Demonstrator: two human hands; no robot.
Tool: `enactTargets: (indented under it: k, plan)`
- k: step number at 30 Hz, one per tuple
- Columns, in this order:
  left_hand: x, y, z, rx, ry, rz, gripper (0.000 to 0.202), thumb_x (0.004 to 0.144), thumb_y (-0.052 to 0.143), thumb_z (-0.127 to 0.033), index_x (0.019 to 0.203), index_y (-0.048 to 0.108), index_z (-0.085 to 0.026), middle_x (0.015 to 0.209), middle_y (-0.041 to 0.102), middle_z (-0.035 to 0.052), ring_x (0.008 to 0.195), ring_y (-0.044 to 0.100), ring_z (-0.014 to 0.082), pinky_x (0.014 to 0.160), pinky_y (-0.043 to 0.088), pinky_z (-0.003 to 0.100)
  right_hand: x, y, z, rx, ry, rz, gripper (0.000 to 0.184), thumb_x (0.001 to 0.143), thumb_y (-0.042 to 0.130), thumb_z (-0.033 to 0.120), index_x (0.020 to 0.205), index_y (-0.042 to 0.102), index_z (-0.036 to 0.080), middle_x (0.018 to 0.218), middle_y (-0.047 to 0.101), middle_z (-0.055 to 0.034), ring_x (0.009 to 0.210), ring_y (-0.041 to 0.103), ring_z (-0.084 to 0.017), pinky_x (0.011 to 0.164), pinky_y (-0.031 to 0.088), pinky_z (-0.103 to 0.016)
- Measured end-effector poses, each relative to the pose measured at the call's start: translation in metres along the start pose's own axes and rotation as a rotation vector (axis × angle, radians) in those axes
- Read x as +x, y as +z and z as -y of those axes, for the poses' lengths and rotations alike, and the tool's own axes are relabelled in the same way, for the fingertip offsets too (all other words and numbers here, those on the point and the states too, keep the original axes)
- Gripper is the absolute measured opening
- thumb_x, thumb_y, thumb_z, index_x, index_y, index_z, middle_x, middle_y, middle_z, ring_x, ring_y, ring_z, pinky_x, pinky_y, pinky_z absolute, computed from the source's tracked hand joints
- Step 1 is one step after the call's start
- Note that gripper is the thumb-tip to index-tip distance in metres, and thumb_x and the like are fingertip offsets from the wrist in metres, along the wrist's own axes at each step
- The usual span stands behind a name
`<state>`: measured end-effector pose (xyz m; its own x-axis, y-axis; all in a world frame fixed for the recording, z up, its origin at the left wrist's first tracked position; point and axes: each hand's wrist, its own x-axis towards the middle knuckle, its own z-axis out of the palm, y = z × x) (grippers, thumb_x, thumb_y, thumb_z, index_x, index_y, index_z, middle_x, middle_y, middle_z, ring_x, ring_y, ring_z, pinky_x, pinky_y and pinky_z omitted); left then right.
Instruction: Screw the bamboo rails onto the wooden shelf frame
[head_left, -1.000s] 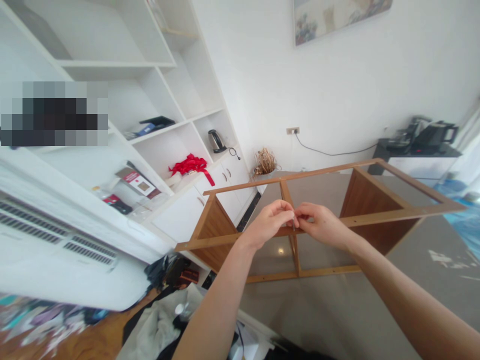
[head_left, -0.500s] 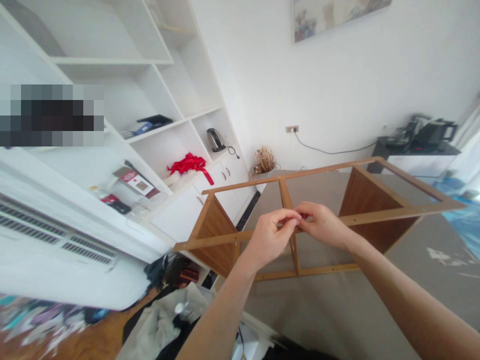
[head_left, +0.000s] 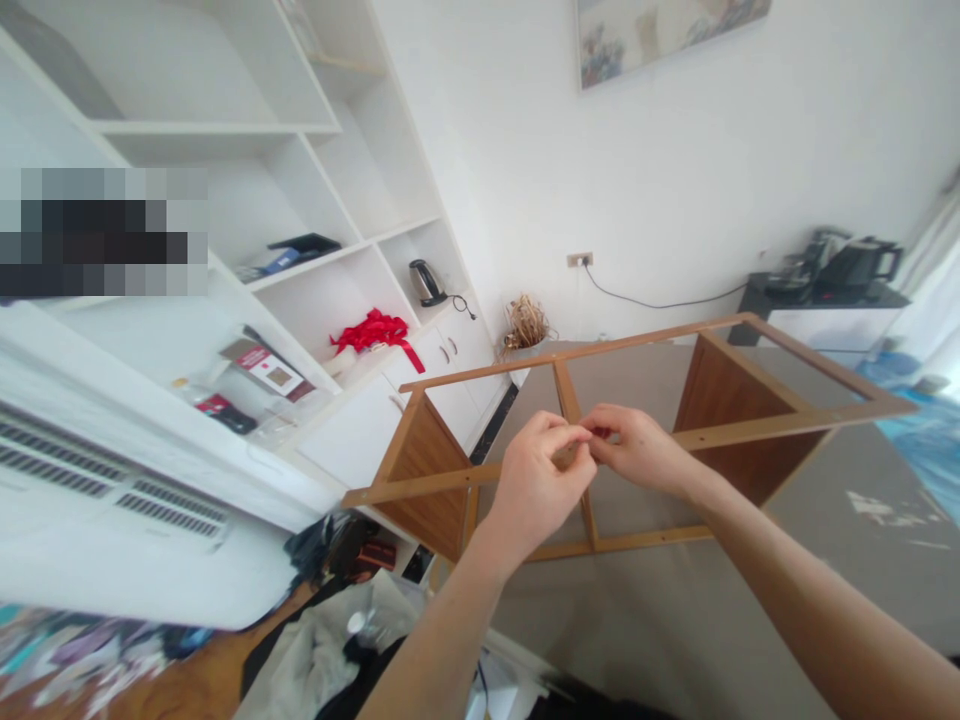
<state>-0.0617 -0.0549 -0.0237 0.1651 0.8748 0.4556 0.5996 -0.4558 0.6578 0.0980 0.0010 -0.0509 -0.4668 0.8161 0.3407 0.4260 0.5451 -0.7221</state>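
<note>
Both hands meet at the fingertips over the near rail of a brown wooden frame (head_left: 420,484). My left hand (head_left: 541,480) is closed in a pinch, thumb against forefinger. My right hand (head_left: 634,447) pinches too, its fingertips touching those of the left. Whatever lies between the fingers is too small or too hidden to make out. The frame has crossbars, several small holes along its rails and a wooden panel (head_left: 431,470) at each end. It rests on a grey surface (head_left: 637,610), and my hands cover the middle of its near rail.
White shelving (head_left: 360,245) on the left holds a kettle (head_left: 427,283), red ribbon (head_left: 375,330) and a bottle (head_left: 225,410). A dark-topped cabinet (head_left: 832,300) carries appliances at the back right. Crumpled grey cloth (head_left: 307,650) and a clear bottle lie at lower left.
The view has shifted slightly. My hands stay together at the fingertips above the rail; the left hand has turned a little, with its fingers more bent. The wooden frame has not visibly moved.
</note>
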Motion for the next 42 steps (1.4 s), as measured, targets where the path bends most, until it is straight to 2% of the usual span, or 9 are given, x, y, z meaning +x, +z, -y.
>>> enactTargets:
  k: [4,9,14,19,23,27,33,37,42]
  plan:
    - [0.0,-0.003,0.007,-0.076,0.02,0.037,0.029,0.083,0.049,-0.007,0.094,0.073,-0.019,0.096,0.068,0.0034,0.086,0.063,0.0141,0.08,0.048,0.026,0.0,0.0,-0.002,-0.017,-0.014,-0.007,0.016,0.08,0.051,0.015,0.078,0.066,0.02,0.077,0.064,-0.0003,0.071,0.055,-0.013,0.066,0.039,-0.025]
    - [0.006,-0.009,0.008,-0.146,-0.126,0.09,0.025,0.083,0.051,-0.01,0.093,0.073,-0.018,0.093,0.073,0.0023,0.086,0.066,0.0156,0.082,0.049,0.026,0.0,0.0,-0.003,-0.036,-0.028,-0.018,0.016,0.08,0.051,0.014,0.079,0.066,0.02,0.08,0.065,-0.0006,0.073,0.056,-0.013,0.067,0.039,-0.024]
    - [0.009,-0.009,0.004,-0.199,-0.147,0.115,0.021,0.083,0.053,-0.014,0.088,0.073,-0.018,0.094,0.073,0.0024,0.086,0.065,0.0162,0.081,0.048,0.026,0.0,-0.001,-0.001,-0.051,-0.023,-0.015,0.015,0.08,0.052,0.014,0.078,0.066,0.019,0.078,0.064,-0.0004,0.071,0.055,-0.013,0.064,0.037,-0.024]
    - [0.014,0.0,0.015,-0.495,-0.262,0.179,0.016,0.085,0.054,-0.023,0.089,0.067,-0.016,0.081,0.069,0.0032,0.075,0.062,0.0135,0.075,0.049,0.025,-0.001,-0.002,0.001,-0.063,-0.025,-0.014,0.014,0.082,0.054,0.016,0.073,0.064,0.018,0.073,0.061,0.0001,0.069,0.053,-0.012,0.062,0.036,-0.024]
    - [0.017,0.006,0.017,-0.644,-0.316,0.111,0.009,0.082,0.06,-0.022,0.088,0.059,-0.016,0.074,0.067,0.0005,0.069,0.06,0.0105,0.069,0.049,0.022,-0.001,-0.003,0.003,-0.061,-0.024,-0.015,0.014,0.082,0.053,0.016,0.074,0.065,0.018,0.074,0.062,0.0003,0.068,0.053,-0.012,0.062,0.036,-0.024]
    - [0.01,0.01,0.013,-0.562,-0.306,0.002,0.012,0.081,0.062,-0.023,0.089,0.06,-0.016,0.077,0.07,0.0024,0.067,0.061,0.0107,0.067,0.05,0.023,0.0,-0.003,0.003,-0.067,-0.017,-0.02,0.014,0.081,0.054,0.016,0.077,0.067,0.018,0.076,0.064,-0.0004,0.069,0.054,-0.012,0.063,0.037,-0.024]
    - [0.004,0.015,0.004,-0.324,-0.253,-0.119,0.019,0.079,0.065,-0.022,0.097,0.067,-0.015,0.084,0.073,0.0045,0.077,0.067,0.0162,0.073,0.053,0.027,0.0,0.0,-0.001,-0.062,-0.029,-0.013,0.016,0.083,0.051,0.017,0.082,0.067,0.019,0.079,0.065,-0.0013,0.072,0.055,-0.013,0.066,0.039,-0.024]
    - [0.008,0.012,0.003,-0.243,-0.211,-0.054,0.02,0.084,0.057,-0.02,0.099,0.071,-0.016,0.092,0.074,0.0059,0.086,0.068,0.0176,0.084,0.052,0.03,0.0,0.0,-0.002,-0.068,-0.046,-0.025,0.015,0.085,0.052,0.023,0.076,0.064,0.019,0.072,0.061,-0.0005,0.067,0.053,-0.013,0.062,0.038,-0.024]
    - [0.009,0.004,0.007,-0.344,-0.219,0.044,0.018,0.087,0.054,-0.021,0.1,0.064,-0.015,0.086,0.074,0.0055,0.076,0.067,0.0153,0.072,0.052,0.027,-0.001,-0.001,-0.001,-0.054,-0.054,-0.007,0.017,0.086,0.053,0.026,0.075,0.064,0.019,0.075,0.062,-0.0006,0.069,0.053,-0.013,0.063,0.037,-0.024]
